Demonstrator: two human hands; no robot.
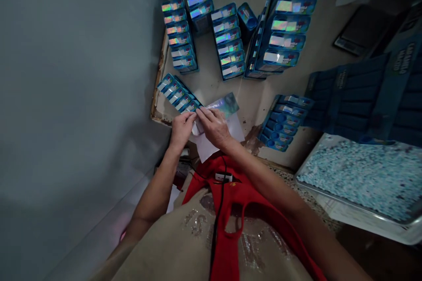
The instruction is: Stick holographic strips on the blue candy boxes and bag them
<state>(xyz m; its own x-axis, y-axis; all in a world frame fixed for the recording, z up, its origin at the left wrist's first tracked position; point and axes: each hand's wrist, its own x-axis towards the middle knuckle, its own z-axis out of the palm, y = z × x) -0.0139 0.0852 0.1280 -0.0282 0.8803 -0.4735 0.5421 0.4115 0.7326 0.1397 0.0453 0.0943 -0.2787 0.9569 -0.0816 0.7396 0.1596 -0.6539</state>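
Observation:
Both hands meet over a shiny holographic sheet (228, 103) that lies with white paper (236, 128) at the table's front edge. My left hand (182, 130) is closed in a pinch at the sheet's left side; what sits between its fingertips is too small to make out. Across the sheet reaches my right hand (213, 126), its fingers bent together and their tips touching the left fingertips. Just beyond them stands a slanted row of small blue boxes (178, 93) with shiny strips on their tops.
More rows of blue boxes (229, 41) stand farther back, with a taller stack (286, 22) to their right. Blue packs (281, 123) sit at right, near a metal tray (359, 208) of pale blue pieces. A dark scale (362, 30) lies beyond. A wall (82, 74) closes the left.

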